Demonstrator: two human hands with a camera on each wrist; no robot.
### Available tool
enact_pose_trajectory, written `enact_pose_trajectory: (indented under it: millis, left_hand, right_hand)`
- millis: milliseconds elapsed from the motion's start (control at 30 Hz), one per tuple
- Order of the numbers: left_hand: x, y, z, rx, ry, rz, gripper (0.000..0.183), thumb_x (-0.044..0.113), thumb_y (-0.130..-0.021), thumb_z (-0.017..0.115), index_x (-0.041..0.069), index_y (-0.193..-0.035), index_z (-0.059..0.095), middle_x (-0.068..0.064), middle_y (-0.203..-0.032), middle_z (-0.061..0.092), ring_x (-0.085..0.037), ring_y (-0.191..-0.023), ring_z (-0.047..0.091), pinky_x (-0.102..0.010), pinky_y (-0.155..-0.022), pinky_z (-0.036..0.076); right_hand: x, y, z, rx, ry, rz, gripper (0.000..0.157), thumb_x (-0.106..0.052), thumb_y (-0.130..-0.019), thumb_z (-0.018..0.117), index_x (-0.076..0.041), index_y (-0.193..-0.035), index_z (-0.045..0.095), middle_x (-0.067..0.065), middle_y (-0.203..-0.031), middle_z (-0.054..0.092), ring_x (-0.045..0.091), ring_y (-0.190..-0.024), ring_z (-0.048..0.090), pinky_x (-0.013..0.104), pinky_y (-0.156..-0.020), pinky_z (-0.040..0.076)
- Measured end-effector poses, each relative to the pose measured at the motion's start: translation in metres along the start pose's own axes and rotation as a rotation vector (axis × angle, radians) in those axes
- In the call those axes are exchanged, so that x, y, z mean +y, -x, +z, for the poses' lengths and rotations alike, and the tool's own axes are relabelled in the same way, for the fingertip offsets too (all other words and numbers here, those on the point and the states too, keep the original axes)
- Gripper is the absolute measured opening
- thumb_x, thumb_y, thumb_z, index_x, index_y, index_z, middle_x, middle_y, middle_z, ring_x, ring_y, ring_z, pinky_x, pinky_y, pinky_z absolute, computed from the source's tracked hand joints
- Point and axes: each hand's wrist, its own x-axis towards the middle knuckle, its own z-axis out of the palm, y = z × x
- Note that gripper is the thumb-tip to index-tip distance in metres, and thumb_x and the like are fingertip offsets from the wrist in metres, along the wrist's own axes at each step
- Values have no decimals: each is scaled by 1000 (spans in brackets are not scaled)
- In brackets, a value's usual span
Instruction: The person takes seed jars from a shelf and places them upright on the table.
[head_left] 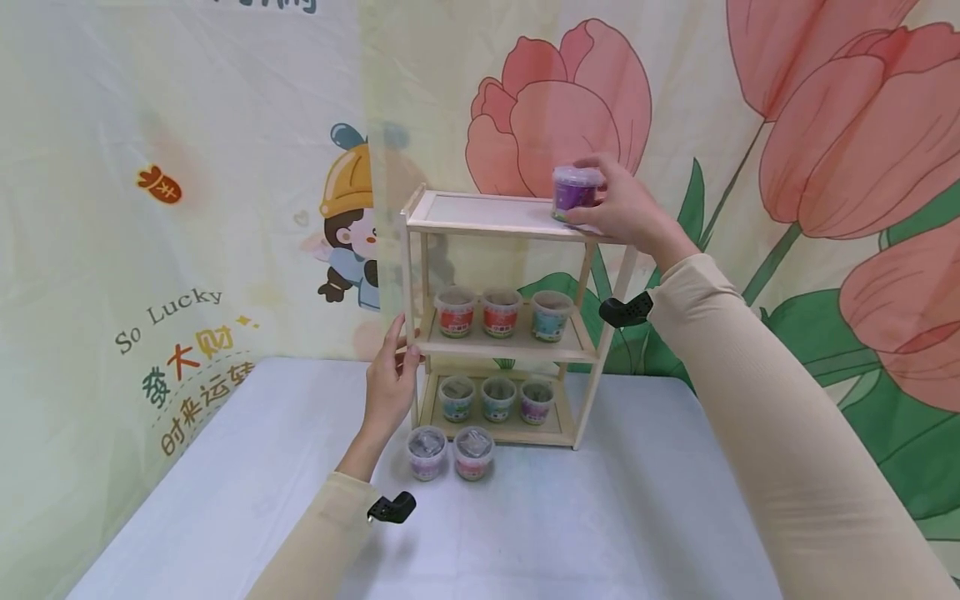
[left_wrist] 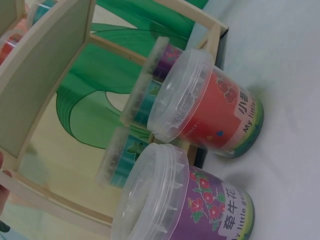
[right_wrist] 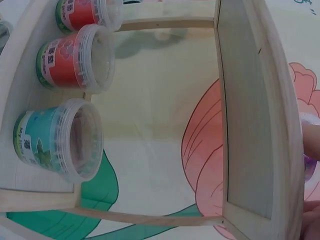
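My right hand (head_left: 626,208) grips a purple lidded tub (head_left: 574,192) at the right end of the wooden rack's (head_left: 487,227) top shelf. Its thumb is near the tub's base and the fingers wrap the far side. In the right wrist view only a sliver of that tub (right_wrist: 310,167) shows past the shelf edge. My left hand (head_left: 392,375) rests at the rack's left post, level with the middle shelf, fingers behind the post and thumb in front. Two tubs, one purple (left_wrist: 212,205) and one red (left_wrist: 220,112), stand on the table before the rack.
On the middle shelf stand two red tubs (head_left: 456,312) and a teal one (head_left: 551,317). The bottom shelf holds two teal tubs (head_left: 457,400) and a purple one (head_left: 536,402). A printed cloth (head_left: 247,208) hangs right behind the white table (head_left: 622,517).
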Motion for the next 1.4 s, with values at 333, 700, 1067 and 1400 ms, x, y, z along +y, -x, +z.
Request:
enact_pose_trajectory:
  millis: [333,700,1067,1400]
  left_hand:
    - [-1,0,1,10,-7,9,59,22,-113,54,33,-167,34,-10,-142,68,-32,-103,76,-53,-89,60]
    - [0,-1,2,23,-19,17,59,25,-113,54,34,-167,33,-12,-143,67,-32,-102,75,-52,-89,59]
    - [0,1,2,26,-10,18,59,24,-112,56,36,-166,34,-9,-140,69,-34,-101,76,-51,-88,58]
    - [-1,0,2,10,-10,13,59,23,-113,54,37,-167,33,-10,-141,68,-39,-104,75,-55,-90,59]
  right_hand:
    - [8,-3,0,-14,34,6,76,-18,-103,71,-24,-167,30,20,-165,38,40,-147,43,57,-118,41]
    - [12,0,-1,0,28,-43,71,-18,-103,71,-22,-164,34,19,-161,44,36,-143,46,55,-117,43]
    - [15,6,1,2,-7,-64,72,-22,-102,73,-23,-162,34,21,-157,46,35,-138,48,54,-116,43]
    - [22,8,-2,5,-57,-102,73,-22,-101,73,-27,-162,33,16,-159,43,35,-136,47,54,-115,43]
